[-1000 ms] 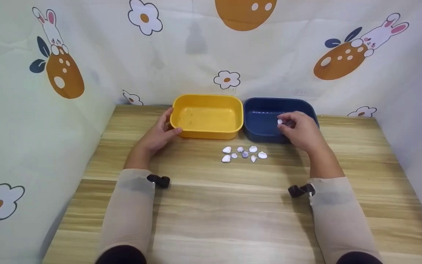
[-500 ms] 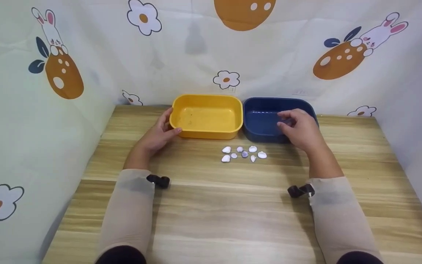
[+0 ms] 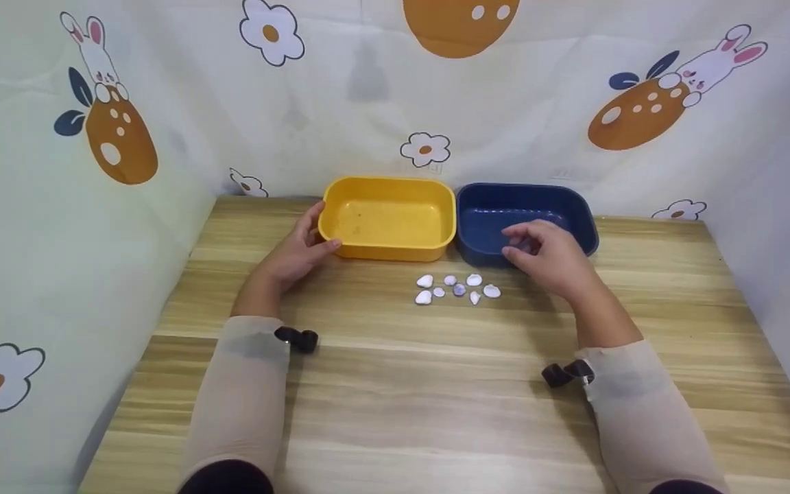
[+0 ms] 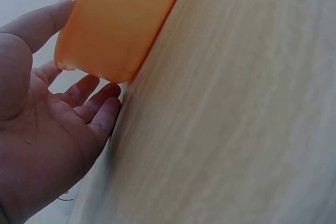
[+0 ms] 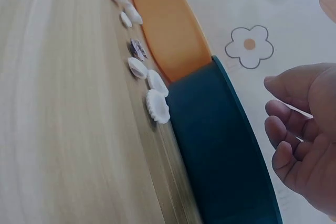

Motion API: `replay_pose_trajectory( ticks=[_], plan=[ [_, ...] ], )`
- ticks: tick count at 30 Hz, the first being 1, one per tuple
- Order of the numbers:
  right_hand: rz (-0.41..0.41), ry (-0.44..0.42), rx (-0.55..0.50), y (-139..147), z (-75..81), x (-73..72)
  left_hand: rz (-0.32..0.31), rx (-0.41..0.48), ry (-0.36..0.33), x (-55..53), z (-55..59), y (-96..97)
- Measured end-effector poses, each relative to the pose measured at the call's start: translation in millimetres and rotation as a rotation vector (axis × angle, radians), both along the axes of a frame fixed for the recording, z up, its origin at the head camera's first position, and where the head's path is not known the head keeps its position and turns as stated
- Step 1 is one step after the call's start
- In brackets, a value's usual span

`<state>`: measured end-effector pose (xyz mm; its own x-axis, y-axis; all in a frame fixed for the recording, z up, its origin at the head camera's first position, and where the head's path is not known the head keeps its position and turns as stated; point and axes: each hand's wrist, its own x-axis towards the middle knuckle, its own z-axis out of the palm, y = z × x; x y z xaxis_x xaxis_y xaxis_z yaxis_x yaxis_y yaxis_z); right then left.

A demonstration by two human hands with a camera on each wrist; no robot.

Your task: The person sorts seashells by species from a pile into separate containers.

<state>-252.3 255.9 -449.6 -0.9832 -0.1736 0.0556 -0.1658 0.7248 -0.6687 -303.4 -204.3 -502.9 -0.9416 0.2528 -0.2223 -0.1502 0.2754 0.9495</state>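
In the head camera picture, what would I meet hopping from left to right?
A bunny picture, the left hand, the yellow tub, the blue tub, another bunny picture. The shells lie in front of both tubs and the right hand overlaps the blue one, so I skipped them.

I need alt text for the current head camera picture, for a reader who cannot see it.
A person's left hand holds the left end of a yellow bin, while the right hand, apparently empty, hovers over the front of a blue bin beside it. Eight small, pale shells lie on a wooden table in front of the bins.
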Motion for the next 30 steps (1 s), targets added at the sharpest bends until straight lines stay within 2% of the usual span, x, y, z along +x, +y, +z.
replay_pose_trajectory(
  ticks=[10,16,20,24,30],
  plan=[
    [0.040,-0.006,-0.009,-1,-3.9,10.5,0.000,-0.006,-0.017,1.1,1.3,-0.2],
    [0.074,-0.061,-0.056,-3,-7.3,15.8,0.007,-0.021,-0.010,2.1,3.1,-0.7],
    [0.145,-0.117,-0.076,-7,-11.1,17.4,0.002,-0.001,-0.003,2.2,2.7,0.2],
    [0.192,-0.161,-0.017,-10,-17.6,16.4,0.007,-0.004,-0.007,1.7,1.7,0.3],
    [0.216,-0.185,0.020,-10,-25.6,15.7,0.007,0.000,0.002,1.9,3.2,1.5]
  ],
)
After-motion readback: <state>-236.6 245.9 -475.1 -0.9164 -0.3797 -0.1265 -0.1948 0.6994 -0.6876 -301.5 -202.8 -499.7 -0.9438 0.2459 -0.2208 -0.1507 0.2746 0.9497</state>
